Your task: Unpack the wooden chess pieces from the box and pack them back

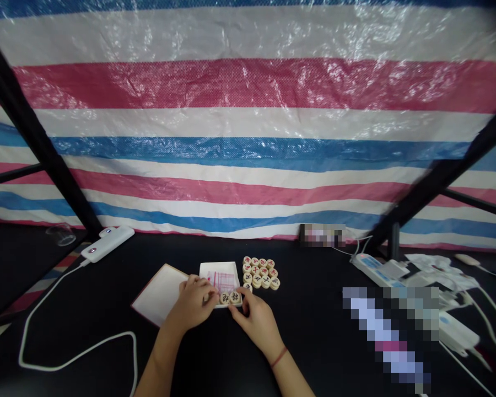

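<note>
A shallow white box [217, 267] lies on the black table, with a pink-lined sheet on its bottom. Two Chinese chess pieces, one [224, 298] beside the other [235, 298], sit along its near side with dark characters facing up. My left hand [195, 302] reaches over the box's left edge, fingers curled together; whatever its fingertips hold is hidden. At the near right corner, my right hand [258, 324] has thumb and forefinger closed on the box walls. Several more chess pieces [264, 271] stand in rows, some stacked, just right of the box. A white lid [159, 292] lies partly under my left hand.
A white power strip [108, 244] with a looping cable [72, 362] is at the left. More power strips [372, 268], plugs and cables crowd the right. A clear cup [65, 236] stands far left. A striped plastic sheet [252, 124] hangs behind the table.
</note>
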Demonstrator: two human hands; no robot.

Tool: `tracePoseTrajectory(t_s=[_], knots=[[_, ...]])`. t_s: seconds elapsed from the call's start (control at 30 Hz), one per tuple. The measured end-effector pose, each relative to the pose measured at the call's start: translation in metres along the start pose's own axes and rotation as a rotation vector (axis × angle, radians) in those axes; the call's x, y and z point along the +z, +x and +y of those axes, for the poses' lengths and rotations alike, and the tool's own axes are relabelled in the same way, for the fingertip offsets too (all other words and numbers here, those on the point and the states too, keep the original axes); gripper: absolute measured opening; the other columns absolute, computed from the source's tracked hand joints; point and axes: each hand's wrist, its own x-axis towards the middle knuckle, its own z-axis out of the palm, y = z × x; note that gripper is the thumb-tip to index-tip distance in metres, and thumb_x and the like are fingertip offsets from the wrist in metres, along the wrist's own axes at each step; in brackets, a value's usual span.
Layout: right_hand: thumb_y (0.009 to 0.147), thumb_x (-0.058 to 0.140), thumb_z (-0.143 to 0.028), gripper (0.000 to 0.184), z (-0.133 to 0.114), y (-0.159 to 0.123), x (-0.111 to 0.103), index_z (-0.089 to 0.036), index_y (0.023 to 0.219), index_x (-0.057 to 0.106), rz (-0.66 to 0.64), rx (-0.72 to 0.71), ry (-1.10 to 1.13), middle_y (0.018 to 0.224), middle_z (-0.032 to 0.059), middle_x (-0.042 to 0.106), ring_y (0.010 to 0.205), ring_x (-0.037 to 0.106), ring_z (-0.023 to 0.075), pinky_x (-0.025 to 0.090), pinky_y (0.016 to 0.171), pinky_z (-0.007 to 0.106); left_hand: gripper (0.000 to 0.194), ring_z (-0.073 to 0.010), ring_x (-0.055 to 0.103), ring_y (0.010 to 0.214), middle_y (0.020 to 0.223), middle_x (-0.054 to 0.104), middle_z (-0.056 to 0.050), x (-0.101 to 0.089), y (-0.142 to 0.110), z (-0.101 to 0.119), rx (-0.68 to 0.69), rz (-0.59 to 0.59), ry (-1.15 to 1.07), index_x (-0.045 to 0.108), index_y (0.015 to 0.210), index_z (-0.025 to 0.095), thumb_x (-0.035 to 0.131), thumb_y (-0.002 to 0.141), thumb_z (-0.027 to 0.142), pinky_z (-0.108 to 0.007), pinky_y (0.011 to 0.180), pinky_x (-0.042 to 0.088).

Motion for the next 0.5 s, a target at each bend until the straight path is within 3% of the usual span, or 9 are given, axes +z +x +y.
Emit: tracePoseTrajectory(t_s=[0.17, 0.27, 0.4, 0.5], knots=[[0.083, 0.061, -0.030, 0.025, 0.001, 0.001, 0.000, -0.018, 0.105, 0.063, 0.001, -0.004, 0.011, 0.059, -0.0043, 0.053, 0.055, 0.055, 0.0138, 0.043, 0.056, 0.022, 0.023, -0.0230, 0.051, 0.096, 0.088, 0.069, -0.002, -0.002, 0.002, -0.003, -0.014, -0.039, -0.013, 0.070, 0.086, 0.026, 0.048, 0.090, 0.032, -0.041, 0.087, 0.035], [0.083, 0.061, -0.031, 0.029, 0.001, 0.000, -0.001, -0.017, 0.109, 0.061, 0.018, -0.028, 0.024, 0.059, -0.0045, 0.053, 0.055, 0.055, 0.0134, 0.044, 0.056, 0.022, 0.023, -0.0228, 0.052, 0.096, 0.090, 0.070, -0.002, -0.006, 0.005, -0.001, -0.029, 0.054, -0.024, 0.068, 0.089, 0.026, 0.047, 0.091, 0.034, -0.040, 0.088, 0.036], [0.083, 0.062, -0.033, 0.041, -0.001, -0.002, -0.001, -0.017, 0.120, 0.056, 0.084, -0.089, 0.083, 0.067, -0.0030, 0.057, 0.057, 0.058, 0.0130, 0.048, 0.057, 0.022, 0.013, -0.0196, 0.058, 0.089, 0.084, 0.069, -0.001, -0.005, 0.006, 0.012, 0.082, 0.188, -0.123, 0.065, 0.087, 0.023, 0.056, 0.088, 0.032, -0.036, 0.086, 0.039], [0.085, 0.059, -0.029, 0.032, -0.007, -0.004, -0.004, -0.020, 0.117, 0.058, 0.090, -0.169, 0.161, 0.079, 0.0012, 0.065, 0.067, 0.063, 0.0142, 0.052, 0.064, 0.022, 0.007, -0.0170, 0.060, 0.082, 0.080, 0.068, 0.001, 0.004, 0.004, 0.025, 0.178, 0.198, -0.198, 0.063, 0.079, 0.022, 0.063, 0.084, 0.027, -0.033, 0.083, 0.040]])
